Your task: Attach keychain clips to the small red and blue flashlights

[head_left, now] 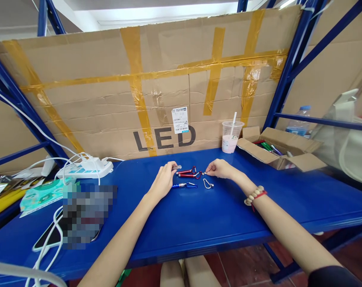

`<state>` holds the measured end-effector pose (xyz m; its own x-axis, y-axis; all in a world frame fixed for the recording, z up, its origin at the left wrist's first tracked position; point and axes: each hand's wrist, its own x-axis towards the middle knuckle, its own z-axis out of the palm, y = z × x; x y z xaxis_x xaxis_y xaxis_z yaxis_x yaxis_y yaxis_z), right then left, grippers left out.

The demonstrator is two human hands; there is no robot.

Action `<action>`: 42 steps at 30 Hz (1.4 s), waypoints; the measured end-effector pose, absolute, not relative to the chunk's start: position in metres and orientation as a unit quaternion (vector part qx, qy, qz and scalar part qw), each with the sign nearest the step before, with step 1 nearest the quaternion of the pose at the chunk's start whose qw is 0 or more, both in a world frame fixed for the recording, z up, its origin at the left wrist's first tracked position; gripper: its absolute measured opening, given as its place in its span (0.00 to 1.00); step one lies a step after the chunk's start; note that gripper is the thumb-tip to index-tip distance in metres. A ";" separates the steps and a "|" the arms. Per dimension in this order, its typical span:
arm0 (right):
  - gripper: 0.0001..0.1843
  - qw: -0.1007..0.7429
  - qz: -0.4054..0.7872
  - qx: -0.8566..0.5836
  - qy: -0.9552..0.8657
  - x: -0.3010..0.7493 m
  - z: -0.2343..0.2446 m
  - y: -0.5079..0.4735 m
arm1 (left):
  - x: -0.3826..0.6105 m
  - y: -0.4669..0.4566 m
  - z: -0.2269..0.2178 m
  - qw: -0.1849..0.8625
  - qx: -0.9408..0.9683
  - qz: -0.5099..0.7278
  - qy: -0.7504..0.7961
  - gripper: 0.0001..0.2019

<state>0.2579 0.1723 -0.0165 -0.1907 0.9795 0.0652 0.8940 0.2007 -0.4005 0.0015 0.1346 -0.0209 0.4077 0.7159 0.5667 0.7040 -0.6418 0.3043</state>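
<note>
Fingers closed, my left hand [163, 180] grips a small silvery piece [177, 168] whose kind I cannot make out. My right hand [220, 169] pinches a small shiny metal part [204, 173] at the tip of a red carabiner clip [199, 175]. Between the hands lie slim red metal tubes [185, 175] with carabiner clips. Nearer to me is a blue tube with a clip [185, 185], its left end partly behind my left hand. Just below my right hand rests a silver carabiner [208, 183] with a small metal end piece.
A cup of pink drink with a straw [229, 137] stands behind my right hand. Right of it is an open cardboard box [276, 153] holding pens. At left are a white power strip [85, 169], cables, a tissue pack [45, 195] and a phone [47, 235]. Cardboard [109, 115] walls the back.
</note>
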 end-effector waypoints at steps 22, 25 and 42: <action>0.15 0.508 0.144 -0.373 -0.763 0.197 -0.010 0.135 | 0.006 0.132 -0.019 -0.006 0.872 0.289 0.396 0.09; 0.13 0.516 0.125 -0.362 -0.767 0.197 -0.012 0.136 | 0.006 0.132 -0.019 -0.013 0.877 0.284 0.388 0.08; 0.13 0.475 0.116 -0.349 -0.800 0.193 -0.009 0.130 | 0.006 0.132 -0.021 -0.026 0.883 0.294 0.364 0.07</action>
<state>0.1927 0.1303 -0.0094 -0.3066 0.6676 0.6785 0.4478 0.7301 -0.5161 0.0065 0.1317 -0.0208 0.5624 0.6269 0.5392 0.6579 -0.7342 0.1674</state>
